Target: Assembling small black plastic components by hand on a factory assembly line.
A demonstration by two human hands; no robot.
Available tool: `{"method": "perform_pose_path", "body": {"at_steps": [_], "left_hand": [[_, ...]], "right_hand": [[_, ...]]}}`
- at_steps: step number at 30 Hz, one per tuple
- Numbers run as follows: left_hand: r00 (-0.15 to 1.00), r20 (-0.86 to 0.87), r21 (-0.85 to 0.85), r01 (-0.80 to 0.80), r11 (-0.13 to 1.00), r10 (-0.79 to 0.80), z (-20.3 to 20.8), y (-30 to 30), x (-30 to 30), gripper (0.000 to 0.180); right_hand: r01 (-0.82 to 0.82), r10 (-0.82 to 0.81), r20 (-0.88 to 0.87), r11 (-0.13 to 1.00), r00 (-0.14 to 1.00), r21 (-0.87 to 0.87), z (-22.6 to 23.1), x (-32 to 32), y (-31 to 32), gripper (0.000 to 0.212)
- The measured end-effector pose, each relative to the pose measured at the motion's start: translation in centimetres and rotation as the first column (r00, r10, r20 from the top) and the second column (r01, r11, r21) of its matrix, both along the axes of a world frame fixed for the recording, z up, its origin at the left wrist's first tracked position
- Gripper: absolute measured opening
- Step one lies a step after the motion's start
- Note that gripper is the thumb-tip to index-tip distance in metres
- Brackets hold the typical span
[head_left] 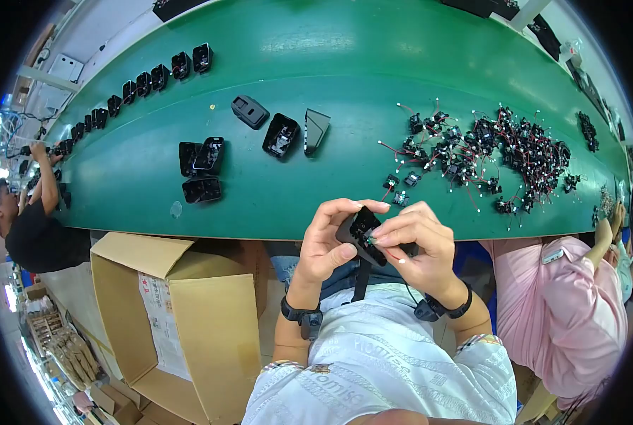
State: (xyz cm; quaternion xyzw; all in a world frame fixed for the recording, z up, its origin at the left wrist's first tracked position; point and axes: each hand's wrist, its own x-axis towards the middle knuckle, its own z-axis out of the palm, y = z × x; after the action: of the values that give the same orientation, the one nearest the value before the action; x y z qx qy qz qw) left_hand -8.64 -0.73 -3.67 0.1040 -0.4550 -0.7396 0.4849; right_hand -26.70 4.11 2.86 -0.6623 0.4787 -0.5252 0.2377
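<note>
My left hand (329,239) is wrapped round the side of a black plastic housing (346,232), held over the table's near edge with its open side tilted toward my right hand. My right hand (421,241) is closed in a pinch at the housing's opening, on a small wired part (371,241) with a bit of green. A red wire with a white connector (402,260) sticks out beneath the right fingers. The fingers partly hide the part, and whether it is seated inside I cannot tell. Just beyond my hands lie a few loose black wired parts (401,198).
A big heap of wired parts (522,152) covers the right of the green table (316,71). Black housings (282,136) stand left of centre, and a row of them (159,76) runs far left. An open cardboard box (214,333) stands front left. People sit on both sides.
</note>
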Motion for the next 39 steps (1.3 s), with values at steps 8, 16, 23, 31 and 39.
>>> {"method": "perform_pose_path", "body": {"at_steps": [8,16,23,31,39], "left_hand": [[0.998,-0.065,0.042,0.021,0.999,-0.018,-0.1,0.0,0.1,0.065],[0.993,-0.118,0.081,0.013,0.997,-0.003,-0.4,0.0,0.4,0.059],[0.979,-0.181,0.158,0.120,0.980,-0.091,-0.7,0.1,0.1,0.065],[0.997,-0.034,-0.016,-0.068,0.998,0.068,-1.2,-1.2,0.2,0.068],[0.689,0.438,-0.180,-0.562,0.807,0.577,1.7,-5.7,4.1,0.039]], "right_hand": [[-0.066,0.056,0.150,0.995,0.987,0.068,-0.2,0.8,0.7,0.024],[0.001,-0.004,0.020,0.994,1.000,0.111,0.3,1.6,0.8,0.022],[-0.151,0.136,-0.415,0.989,0.899,-0.002,1.0,-0.3,-0.3,0.045],[-0.255,0.269,-0.427,0.963,0.863,0.091,2.6,-0.1,-2.4,0.042],[-0.326,0.268,-0.675,0.944,0.687,0.043,3.9,-0.7,-16.1,0.032]]}}
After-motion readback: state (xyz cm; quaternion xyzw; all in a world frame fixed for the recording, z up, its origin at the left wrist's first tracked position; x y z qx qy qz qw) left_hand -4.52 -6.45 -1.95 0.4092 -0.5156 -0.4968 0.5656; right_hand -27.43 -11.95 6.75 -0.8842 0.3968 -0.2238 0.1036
